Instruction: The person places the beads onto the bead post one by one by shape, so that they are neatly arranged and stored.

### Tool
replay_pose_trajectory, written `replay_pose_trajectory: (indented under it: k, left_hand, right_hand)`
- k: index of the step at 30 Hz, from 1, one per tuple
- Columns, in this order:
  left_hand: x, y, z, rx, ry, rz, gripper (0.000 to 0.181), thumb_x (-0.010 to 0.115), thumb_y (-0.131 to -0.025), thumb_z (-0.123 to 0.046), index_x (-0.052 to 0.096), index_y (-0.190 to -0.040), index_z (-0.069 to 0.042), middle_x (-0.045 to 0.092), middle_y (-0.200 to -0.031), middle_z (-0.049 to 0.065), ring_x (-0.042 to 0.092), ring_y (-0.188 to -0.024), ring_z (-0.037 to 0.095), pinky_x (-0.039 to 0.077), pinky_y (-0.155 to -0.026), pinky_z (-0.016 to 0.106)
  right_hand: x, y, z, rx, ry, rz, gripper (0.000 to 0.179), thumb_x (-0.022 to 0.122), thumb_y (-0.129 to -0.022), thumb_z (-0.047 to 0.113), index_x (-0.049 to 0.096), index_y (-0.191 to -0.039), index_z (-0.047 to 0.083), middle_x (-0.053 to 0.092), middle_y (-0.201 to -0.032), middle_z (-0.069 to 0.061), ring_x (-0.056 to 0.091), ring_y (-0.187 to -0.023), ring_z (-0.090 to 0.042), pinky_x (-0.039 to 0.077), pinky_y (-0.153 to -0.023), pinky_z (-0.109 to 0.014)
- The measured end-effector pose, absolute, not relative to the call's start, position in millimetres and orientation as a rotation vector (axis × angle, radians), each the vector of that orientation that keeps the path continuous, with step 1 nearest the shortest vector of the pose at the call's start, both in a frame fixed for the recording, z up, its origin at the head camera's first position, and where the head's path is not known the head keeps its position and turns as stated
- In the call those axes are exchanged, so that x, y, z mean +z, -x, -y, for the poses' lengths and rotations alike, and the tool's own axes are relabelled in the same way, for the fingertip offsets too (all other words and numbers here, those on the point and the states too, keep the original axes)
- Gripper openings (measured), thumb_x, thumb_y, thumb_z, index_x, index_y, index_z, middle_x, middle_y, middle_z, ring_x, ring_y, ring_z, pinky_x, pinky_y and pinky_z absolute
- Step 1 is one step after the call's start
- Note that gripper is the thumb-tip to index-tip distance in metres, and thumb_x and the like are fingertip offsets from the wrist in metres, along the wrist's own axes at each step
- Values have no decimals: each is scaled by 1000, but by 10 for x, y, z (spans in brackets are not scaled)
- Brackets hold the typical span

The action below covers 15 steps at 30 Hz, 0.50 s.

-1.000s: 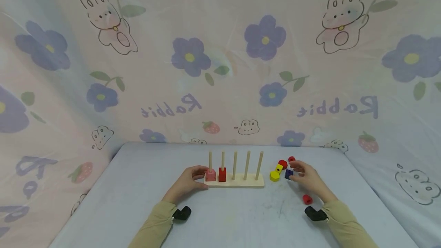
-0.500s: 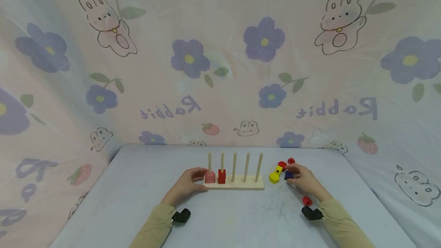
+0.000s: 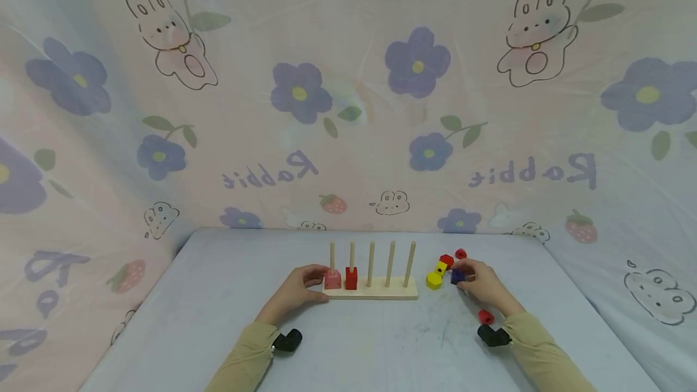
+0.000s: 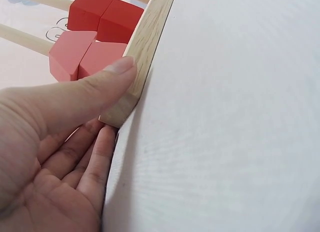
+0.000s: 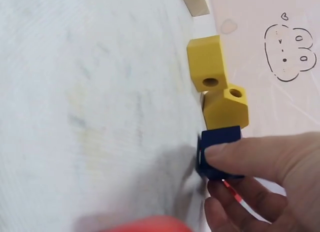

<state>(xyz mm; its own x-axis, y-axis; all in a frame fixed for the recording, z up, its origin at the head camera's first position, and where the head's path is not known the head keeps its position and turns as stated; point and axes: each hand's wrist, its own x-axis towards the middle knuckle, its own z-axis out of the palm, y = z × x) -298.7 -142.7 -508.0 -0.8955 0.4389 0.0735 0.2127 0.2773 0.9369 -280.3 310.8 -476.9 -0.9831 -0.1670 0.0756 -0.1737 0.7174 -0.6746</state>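
1. Nearest: a loose red block (image 3: 486,317) lies on the table (image 3: 370,349), in front of the right hand. The red blur at the bottom edge of the right wrist view is probably this block.
2. Right hand (image 3: 481,283): one second ago, its fingers stood apart at the blue block (image 5: 220,137). They have since closed; thumb and fingers now pinch the block.
3. Blue block: it is now under control, but sits off the stand, at or close to table level. Contact with the table cannot be confirmed.
4. Left hand (image 3: 296,288): it grips the left end of the wooden stand (image 3: 376,293); this hold has not changed. The left wrist view shows the thumb against the base and the fingers at its end, a detail too small in the head view.
5. Peg blocks: pink blocks (image 4: 72,52) and red peg blocks (image 4: 120,22) sit on the two leftmost pegs. The left wrist view shows the seam within each pair; the head view barely does.
6. Yellow blocks (image 3: 434,280): these touch, just beside the blue block. The right wrist view shows their holes clearly.
7. Farthest: a red hexagonal block (image 3: 446,261) and a small red block (image 3: 461,253) are identifiable only in the head view, before the printed cloth (image 3: 348,138).
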Motion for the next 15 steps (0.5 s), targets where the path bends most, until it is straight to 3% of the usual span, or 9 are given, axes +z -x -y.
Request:
replay_pose_trajectory:
  k: [15]
  left_hand:
    - [-4818, 2803, 1369, 1679, -615, -2352, 59, 78, -74, 4, 52, -128, 6, 56, -124, 21, 54, -115, 38, 47, -96, 45]
  right_hand:
    - [-4153, 2803, -2911, 1185, -492, 2709, 38, 69, -86, 0, 57, -122, -3, 60, -114, -20, 61, -98, -33, 54, -85, -42]
